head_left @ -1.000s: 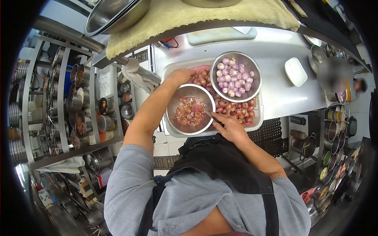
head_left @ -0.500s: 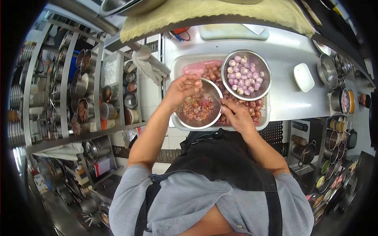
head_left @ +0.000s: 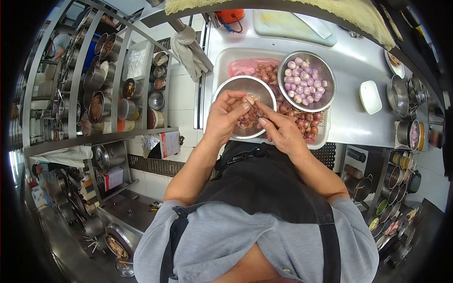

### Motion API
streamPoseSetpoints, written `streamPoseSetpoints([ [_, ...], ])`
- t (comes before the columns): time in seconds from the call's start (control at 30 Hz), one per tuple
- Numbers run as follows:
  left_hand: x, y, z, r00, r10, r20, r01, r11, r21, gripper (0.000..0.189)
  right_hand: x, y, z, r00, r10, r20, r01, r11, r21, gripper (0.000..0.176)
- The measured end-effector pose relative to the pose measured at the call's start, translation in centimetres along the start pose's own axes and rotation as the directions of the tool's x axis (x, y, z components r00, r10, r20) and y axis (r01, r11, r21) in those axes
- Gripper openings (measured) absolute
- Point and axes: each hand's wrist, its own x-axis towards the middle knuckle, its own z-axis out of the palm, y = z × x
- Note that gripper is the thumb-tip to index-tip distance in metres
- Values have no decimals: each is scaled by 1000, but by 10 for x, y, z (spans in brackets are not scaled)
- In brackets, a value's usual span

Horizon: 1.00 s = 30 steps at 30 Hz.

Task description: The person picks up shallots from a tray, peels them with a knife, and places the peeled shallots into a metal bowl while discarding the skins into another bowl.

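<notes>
Over a metal bowl (head_left: 270,93) of shallot peelings (head_left: 246,123), my two hands meet. My left hand (head_left: 223,115) is closed, pinching a small shallot (head_left: 248,98) at its fingertips. In my right hand (head_left: 283,131) is a small knife (head_left: 252,106), its blade against or very near the shallot; the handle is mostly hidden by the fingers. Unpeeled shallots (head_left: 306,123) lie in a white perforated tray (head_left: 226,55) under the bowl. A metal colander (head_left: 332,96) of peeled, pale purple shallots (head_left: 302,80) rests on the tray's right side.
A pink bag (head_left: 250,66) lies at the tray's back left. Behind stand a cutting board (head_left: 278,27) with a white flat piece on it and an orange object (head_left: 230,16). A white dish (head_left: 370,97) is on the right of the steel counter (head_left: 349,122). Pot racks (head_left: 92,134) flank me.
My right hand has come up from the bowl's rim toward my left hand, bringing the knife to the shallot. The whole view has shifted slightly, with the counter now further right.
</notes>
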Motion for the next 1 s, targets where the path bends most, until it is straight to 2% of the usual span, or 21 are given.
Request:
streamPoseSetpoints([
  [0.1, -5, 2, 6, 999, 38, -23, -37, 999, 20, 27, -2, -2, 1, 1000, -9, -15, 9, 1000, 2, 43],
  [0.17, -8, 2, 8, 998, 50, -33, -49, 998, 32, 27, -2, -9, -3, 998, 61, 12, -61, 998, -28, 42],
  [0.3, -11, -1, 11, 994, 97, -41, -94, 993, 65, 24, -4, -8, -2, 997, 77, 6, -77, 997, -21, 42],
  [0.37, -14, 0, 14, 992, 116, -40, -112, 990, 83, 24, -5, -6, -1, 999, -31, -18, 31, 999, 24, 42],
  [0.6, -17, -1, 28, 987, 159, -7, -156, 977, 143, 21, -2, -14, -5, 998, -13, -54, 15, 1000, 27, 36],
  [0.77, -17, -5, 29, 980, 198, -33, -187, 960, 207, 25, 3, -11, -2, 979, -142, -146, 128, 987, -100, 31],
  [0.8, -18, -5, 29, 979, 197, -42, -182, 955, 232, 25, 3, -12, -3, 979, -142, -145, 129, 987, -100, 31],
  [0.87, -18, -7, 31, 979, 198, -50, -179, 949, 259, 26, 3, -14, -6, 997, -4, -78, 2, 999, -32, 29],
  [0.97, -21, -7, 35, 980, 200, -20, -191, 955, 225, 26, 7, -10, -11, 999, -1, -50, -1, 999, -37, 28],
  [1.0, -22, -3, 38, 987, 161, -1, -157, 965, 212, 27, 6, -10, -13, 999, -2, -50, 0, 999, -37, 28],
])
